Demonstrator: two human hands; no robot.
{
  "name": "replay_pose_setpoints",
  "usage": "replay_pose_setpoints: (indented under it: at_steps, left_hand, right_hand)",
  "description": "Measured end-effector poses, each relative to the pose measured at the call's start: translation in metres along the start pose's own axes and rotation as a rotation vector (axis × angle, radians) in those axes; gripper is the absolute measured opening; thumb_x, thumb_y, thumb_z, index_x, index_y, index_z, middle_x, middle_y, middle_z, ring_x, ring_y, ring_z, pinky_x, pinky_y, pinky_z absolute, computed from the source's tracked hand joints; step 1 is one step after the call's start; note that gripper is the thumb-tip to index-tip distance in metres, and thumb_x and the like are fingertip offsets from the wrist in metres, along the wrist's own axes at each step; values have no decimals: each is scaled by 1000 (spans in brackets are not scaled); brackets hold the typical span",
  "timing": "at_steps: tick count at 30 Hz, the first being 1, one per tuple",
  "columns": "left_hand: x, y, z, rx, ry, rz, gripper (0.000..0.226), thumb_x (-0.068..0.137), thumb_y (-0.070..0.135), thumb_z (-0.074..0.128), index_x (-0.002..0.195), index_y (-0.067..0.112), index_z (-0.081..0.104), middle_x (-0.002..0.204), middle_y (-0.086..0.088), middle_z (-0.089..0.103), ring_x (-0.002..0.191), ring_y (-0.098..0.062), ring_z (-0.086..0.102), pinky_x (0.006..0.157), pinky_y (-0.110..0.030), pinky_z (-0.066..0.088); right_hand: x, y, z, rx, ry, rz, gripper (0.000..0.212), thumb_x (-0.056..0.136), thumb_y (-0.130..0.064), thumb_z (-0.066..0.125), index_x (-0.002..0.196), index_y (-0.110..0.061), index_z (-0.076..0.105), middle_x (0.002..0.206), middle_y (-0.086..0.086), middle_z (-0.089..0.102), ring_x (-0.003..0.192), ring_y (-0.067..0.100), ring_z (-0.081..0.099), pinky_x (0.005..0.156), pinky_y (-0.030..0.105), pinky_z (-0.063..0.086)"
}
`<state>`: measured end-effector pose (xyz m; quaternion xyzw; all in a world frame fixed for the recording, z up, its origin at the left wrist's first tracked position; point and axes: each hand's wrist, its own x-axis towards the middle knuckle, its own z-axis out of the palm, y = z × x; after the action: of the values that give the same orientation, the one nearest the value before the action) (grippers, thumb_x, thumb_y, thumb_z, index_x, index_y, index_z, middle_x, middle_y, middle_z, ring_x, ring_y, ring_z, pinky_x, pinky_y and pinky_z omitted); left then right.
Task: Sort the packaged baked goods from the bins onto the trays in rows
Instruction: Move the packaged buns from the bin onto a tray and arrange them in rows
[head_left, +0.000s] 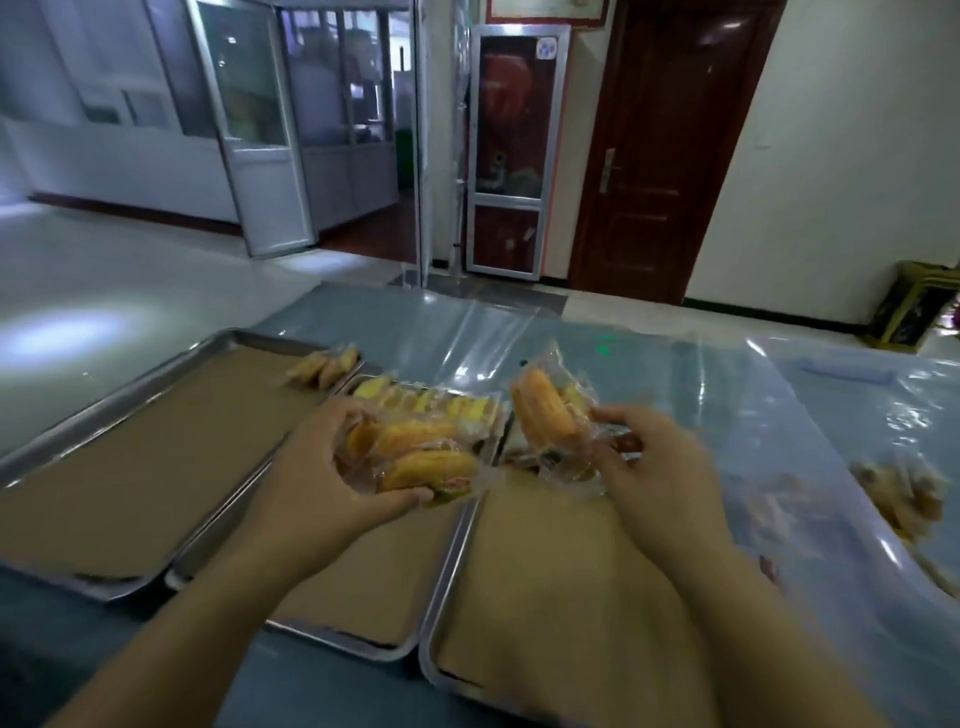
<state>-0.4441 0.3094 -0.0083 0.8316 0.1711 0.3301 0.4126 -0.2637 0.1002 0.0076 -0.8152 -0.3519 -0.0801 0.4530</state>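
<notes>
Three metal trays lined with brown paper lie side by side: a left tray (130, 457), a middle tray (363, 597) and a right tray (545, 623). My left hand (317, 467) grips several packaged orange buns (426, 457) over the middle tray. My right hand (649, 467) pinches the wrapper of one packaged bun (545, 415), held up above the far end of the right tray. A row of yellow packaged cakes (431, 405) sits at the far end of the middle tray. A few packages (322, 366) lie at the far right corner of the left tray.
The trays rest on a blue table under clear plastic sheeting (675, 374). A blurred pile of packaged baked goods (904, 493) lies at the right edge. Beyond the table are a pale floor, a glass door (511, 156) and a dark wooden door (660, 156).
</notes>
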Motion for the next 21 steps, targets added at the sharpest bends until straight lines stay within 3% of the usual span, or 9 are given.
replay_pose_setpoints:
  at_steps: [3, 6, 11, 15, 18, 21]
  left_hand:
    - [-19, -45, -34, 5, 0, -136, 74, 42, 58, 86, 105, 35, 53, 95, 10, 68, 84, -7, 68, 71, -32, 56]
    - [-32, -81, -65, 9, 7, -241, 70, 41, 55, 87, 99, 39, 53, 92, 11, 68, 80, -7, 68, 66, -24, 56]
    - [-31, -142, -107, 79, 72, -354, 64, 41, 51, 86, 93, 33, 53, 87, 7, 67, 75, -8, 67, 62, -26, 55]
    - [-6, -196, -140, 136, 117, -434, 72, 40, 47, 90, 100, 32, 52, 90, 4, 67, 82, -4, 65, 74, -30, 54]
    - [21, -225, -162, 144, 129, -462, 63, 43, 43, 90, 94, 38, 53, 88, 8, 67, 80, -2, 65, 70, -25, 51]
    - [44, -252, -179, 143, 96, -525, 60, 48, 32, 91, 95, 33, 53, 88, 5, 66, 77, 2, 63, 63, -13, 46]
  right_hand:
    - [-5, -16, 57, 24, -132, 6, 23, 87, -21, 64, 110, -26, 65, 97, -12, 63, 81, -5, 56, 62, 7, 38]
    - [-5, -28, 111, 41, -239, 34, 25, 86, -21, 66, 110, -26, 66, 93, -16, 61, 76, -11, 53, 58, 4, 39]
    - [4, -45, 198, 143, -318, 56, 30, 83, -15, 68, 94, -41, 59, 78, -28, 57, 75, -23, 52, 57, -3, 37]
    - [26, -52, 268, 184, -378, 152, 24, 85, -19, 66, 101, -37, 63, 85, -23, 62, 75, -16, 55, 55, 7, 41]
    - [49, -60, 312, 212, -390, 210, 26, 84, -20, 67, 91, -44, 60, 82, -22, 64, 75, -11, 58, 59, 16, 43]
    - [71, -68, 350, 194, -389, 276, 23, 83, -23, 69, 102, -34, 63, 84, -21, 63, 74, -6, 59, 57, 16, 41]
